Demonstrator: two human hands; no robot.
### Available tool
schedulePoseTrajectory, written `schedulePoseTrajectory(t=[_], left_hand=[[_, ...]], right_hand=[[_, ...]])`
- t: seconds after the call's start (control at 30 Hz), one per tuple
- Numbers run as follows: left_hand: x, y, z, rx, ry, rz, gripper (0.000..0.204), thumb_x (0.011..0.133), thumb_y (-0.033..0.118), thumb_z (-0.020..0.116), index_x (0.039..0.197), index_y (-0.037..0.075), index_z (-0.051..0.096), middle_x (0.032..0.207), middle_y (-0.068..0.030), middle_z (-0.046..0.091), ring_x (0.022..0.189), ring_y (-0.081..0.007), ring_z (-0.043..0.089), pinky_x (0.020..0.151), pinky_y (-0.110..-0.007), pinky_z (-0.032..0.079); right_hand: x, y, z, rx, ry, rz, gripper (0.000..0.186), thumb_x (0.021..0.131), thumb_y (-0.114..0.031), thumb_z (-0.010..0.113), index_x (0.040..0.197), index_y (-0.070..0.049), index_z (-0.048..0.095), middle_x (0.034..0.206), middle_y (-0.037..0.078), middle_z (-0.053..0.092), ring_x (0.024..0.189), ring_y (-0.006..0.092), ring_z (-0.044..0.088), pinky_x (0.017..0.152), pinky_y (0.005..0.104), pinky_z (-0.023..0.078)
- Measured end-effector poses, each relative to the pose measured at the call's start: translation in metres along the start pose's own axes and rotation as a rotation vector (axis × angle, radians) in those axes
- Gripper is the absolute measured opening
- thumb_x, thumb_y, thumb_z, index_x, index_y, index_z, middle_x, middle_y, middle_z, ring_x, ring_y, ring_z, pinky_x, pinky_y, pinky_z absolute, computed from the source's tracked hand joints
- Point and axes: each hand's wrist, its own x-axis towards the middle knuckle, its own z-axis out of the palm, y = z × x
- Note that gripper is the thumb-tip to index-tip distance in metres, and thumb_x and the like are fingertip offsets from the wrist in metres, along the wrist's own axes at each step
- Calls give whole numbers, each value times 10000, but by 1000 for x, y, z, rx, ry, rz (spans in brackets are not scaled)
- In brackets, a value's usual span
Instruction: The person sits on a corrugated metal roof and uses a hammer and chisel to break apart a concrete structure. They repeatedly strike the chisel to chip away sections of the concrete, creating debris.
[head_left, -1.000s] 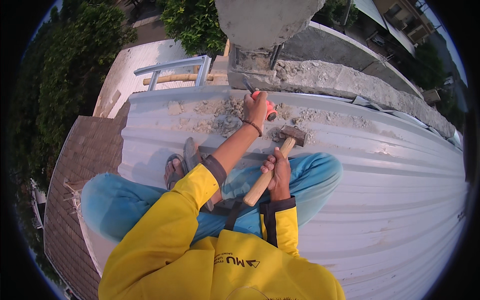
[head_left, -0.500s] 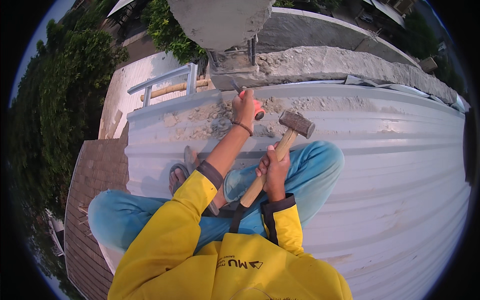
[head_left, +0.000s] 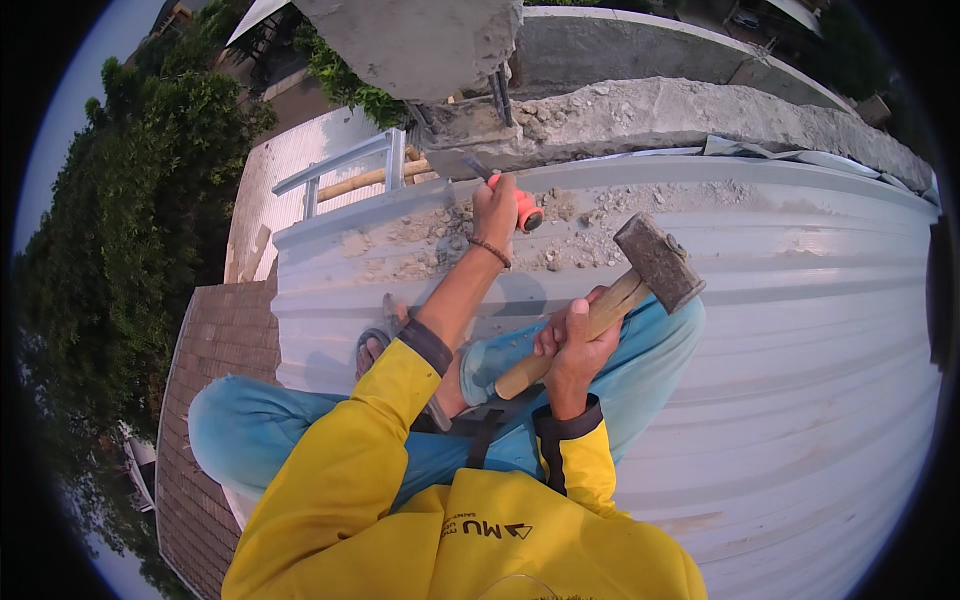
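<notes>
My left hand (head_left: 490,212) is closed around a chisel (head_left: 529,214) with an orange-red hand guard. The chisel's metal tip points away from me, at the near edge of the broken concrete ledge (head_left: 640,122); whether it touches is unclear. In my right hand (head_left: 582,352) is a club hammer (head_left: 657,262), gripped by its wooden handle. The steel head is up at the right, over my right knee and apart from the chisel. Above the ledge hangs a rough concrete block (head_left: 405,50), with steel bars (head_left: 501,97) showing below it.
I sit on a light ribbed metal roof (head_left: 790,370), with concrete rubble (head_left: 600,212) strewn along its far side. A metal frame (head_left: 345,160) stands beyond its left edge. Lower left is a brown shingle roof (head_left: 215,370), with trees (head_left: 130,220) farther out.
The hammer has risen toward me and to the right, with its handle tilted flatter. My left hand keeps the chisel at the ledge. The whole view has shifted slightly.
</notes>
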Motion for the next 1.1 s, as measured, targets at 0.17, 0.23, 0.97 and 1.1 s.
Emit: schedulePoseTrajectory(t=[0.17,0.23,0.97,1.1], left_hand=[[3,4,12,-64,47,-21,223,939,198,570,784,110,436,692,-2,460,614,-137,525,529,-318,493],[4,5,17,-78,66,-29,226,935,199,582,785,112,438,691,0,453,624,-140,541,537,-323,502],[16,11,23,16,160,-65,197,885,197,574,957,21,520,874,-98,587,711,-197,632,597,-357,577],[16,18,16,10,168,-82,198,876,194,584,947,17,529,871,-98,586,724,-198,637,598,-353,580]], right_hand=[[-9,-51,8,113,33,-462,276,990,-218,586,1048,-124,333,596,19,402,423,99,379,393,287,385],[-8,-64,16,193,55,-621,299,990,-230,586,1045,-134,309,588,25,392,415,103,370,392,293,392],[14,-40,53,292,213,-571,232,995,-197,551,1035,-85,350,604,7,432,421,94,396,397,267,393],[9,41,36,-66,-65,311,227,954,-204,628,975,-44,469,630,16,480,434,101,466,369,270,388]])
